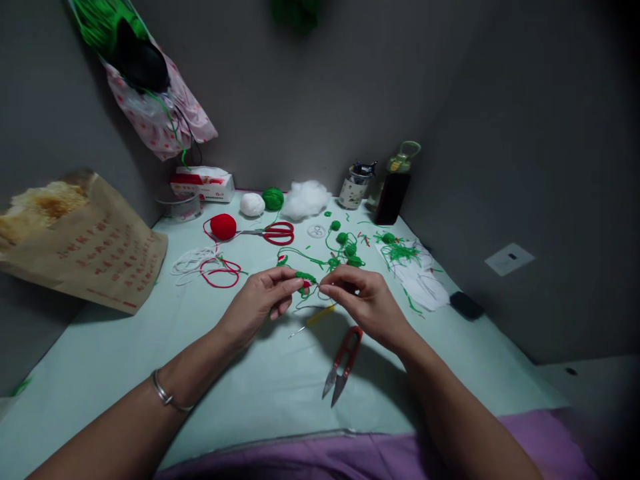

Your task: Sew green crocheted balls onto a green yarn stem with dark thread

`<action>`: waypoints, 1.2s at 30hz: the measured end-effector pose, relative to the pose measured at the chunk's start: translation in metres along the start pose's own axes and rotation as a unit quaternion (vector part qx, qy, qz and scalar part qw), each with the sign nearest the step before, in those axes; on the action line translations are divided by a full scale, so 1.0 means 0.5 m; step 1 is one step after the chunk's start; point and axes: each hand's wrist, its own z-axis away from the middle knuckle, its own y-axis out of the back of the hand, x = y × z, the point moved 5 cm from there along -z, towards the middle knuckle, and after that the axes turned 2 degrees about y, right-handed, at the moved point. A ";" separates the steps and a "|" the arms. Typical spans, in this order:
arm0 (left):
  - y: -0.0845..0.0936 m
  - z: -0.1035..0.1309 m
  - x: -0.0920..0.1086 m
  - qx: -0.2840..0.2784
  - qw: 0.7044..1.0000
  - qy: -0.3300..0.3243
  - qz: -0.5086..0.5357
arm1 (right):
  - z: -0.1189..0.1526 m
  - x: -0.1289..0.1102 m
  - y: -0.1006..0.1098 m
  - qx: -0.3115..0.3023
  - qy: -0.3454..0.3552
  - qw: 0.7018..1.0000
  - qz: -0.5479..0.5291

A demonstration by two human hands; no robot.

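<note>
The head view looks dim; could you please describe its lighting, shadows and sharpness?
Head view: dim light, upper right corner nearly black; soft shadow on the table below the right hand; outer areas look stretched; green bundle at top blurred.

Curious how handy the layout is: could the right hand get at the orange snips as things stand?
Probably yes: the orange snips lie on the table close to the right hand, with nothing seen on top. Its fingertips, pinched beside the green-and-red piece, might need freeing first.
</note>
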 end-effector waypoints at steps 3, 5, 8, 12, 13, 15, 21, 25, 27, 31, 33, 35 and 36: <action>0.001 0.000 0.000 -0.003 1.000 0.000 -0.008 | 0.000 0.001 0.001 0.002 0.001 1.000 -0.001; -0.001 0.000 -0.002 -0.007 1.000 0.004 -0.010 | 0.000 0.003 -0.001 -0.002 -0.005 1.000 -0.012; -0.007 0.002 -0.005 -0.015 1.000 0.011 0.001 | -0.002 0.006 -0.007 -0.011 -0.015 0.999 -0.033; -0.013 0.004 -0.006 -0.035 0.998 0.025 0.037 | -0.005 0.010 -0.011 -0.018 -0.031 0.997 -0.071; -0.013 0.004 -0.005 -0.037 0.998 0.027 0.046 | -0.006 0.012 -0.011 -0.020 -0.038 0.996 -0.082; -0.012 0.003 -0.003 -0.036 0.997 0.027 0.059 | -0.007 0.016 -0.010 -0.026 -0.047 0.994 -0.098; -0.007 0.002 -0.004 -0.036 0.996 0.028 0.079 | -0.007 0.023 -0.004 -0.054 0.021 0.996 -0.073; -0.010 0.004 -0.007 -0.061 0.994 0.040 0.086 | -0.008 0.028 0.001 -0.048 0.037 0.995 -0.084; -0.013 0.003 -0.009 -0.077 0.991 0.046 0.095 | -0.010 0.030 0.000 -0.053 0.028 0.993 -0.102; -0.019 -0.001 -0.017 -0.086 0.991 0.047 0.086 | -0.012 0.037 -0.008 -0.045 -0.024 0.989 -0.142; -0.021 -0.003 -0.022 -0.076 0.994 0.039 0.068 | -0.009 0.036 -0.017 -0.037 -0.042 0.987 -0.148; -0.020 -0.004 -0.025 -0.057 0.996 0.031 0.055 | -0.005 0.027 -0.027 -0.024 -0.031 0.992 -0.117; -0.019 -0.005 -0.026 -0.045 0.997 0.027 0.052 | -0.002 0.019 -0.030 -0.012 -0.009 0.997 -0.079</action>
